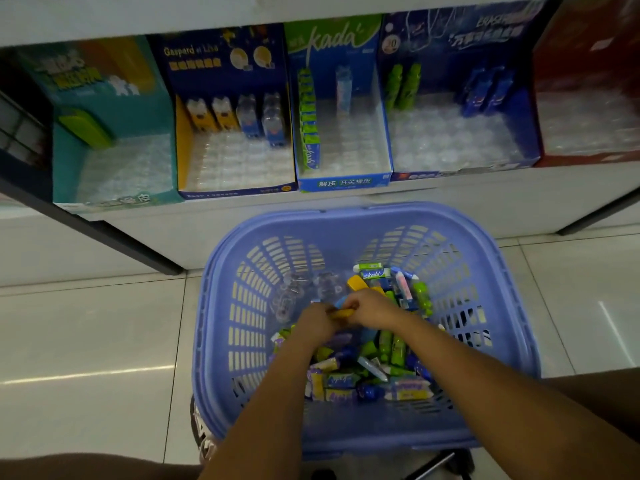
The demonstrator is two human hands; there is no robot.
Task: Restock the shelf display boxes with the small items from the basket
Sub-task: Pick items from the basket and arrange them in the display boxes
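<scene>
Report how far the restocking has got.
Done: a few items stand at the back of the boxes. In hand: left hand and right hand grip a yellow item inside the basket. Left: most tray slots are empty; the basket holds many items.

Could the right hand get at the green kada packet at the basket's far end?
Probably yes: the kada packet lies uncovered on top, just beyond the right hand, though that hand now grips a yellow item.

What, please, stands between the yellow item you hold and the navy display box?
Nothing visible: left hand and right hand hold the yellow item inside the basket, and the navy display box ahead has open front slots.
</scene>
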